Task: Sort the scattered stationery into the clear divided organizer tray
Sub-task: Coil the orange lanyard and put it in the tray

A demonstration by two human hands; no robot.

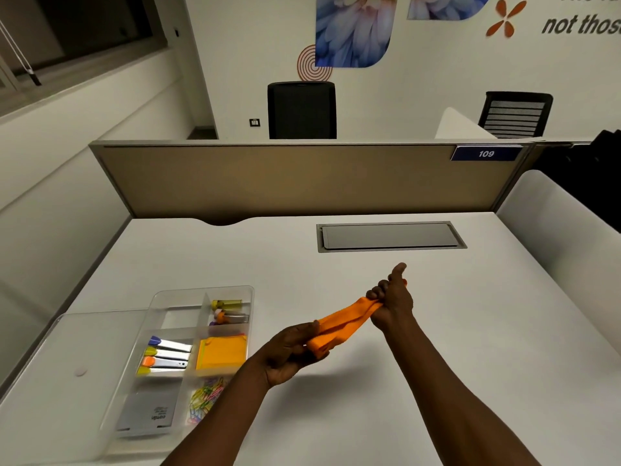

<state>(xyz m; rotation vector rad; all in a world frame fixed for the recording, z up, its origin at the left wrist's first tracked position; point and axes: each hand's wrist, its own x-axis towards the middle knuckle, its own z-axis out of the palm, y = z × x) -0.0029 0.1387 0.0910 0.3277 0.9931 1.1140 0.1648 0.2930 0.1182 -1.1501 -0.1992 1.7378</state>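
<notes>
Both hands hold an orange cloth [339,322] above the counter [437,331]: left hand [289,351] pinching one end, right hand [391,301] fisted round the other. The organizer tray [201,292] sits left, apparently filled; fold evenly, keeping the cloth taut.

Wall lettering [584,20] cut off by the top and right edges, both forearms cropped at the bottom edge, paper clips [205,396] partly hidden behind the left forearm, orange cloth [339,326] ends buried inside both fists, label on the grey case [148,412] mostly too small to read.
</notes>
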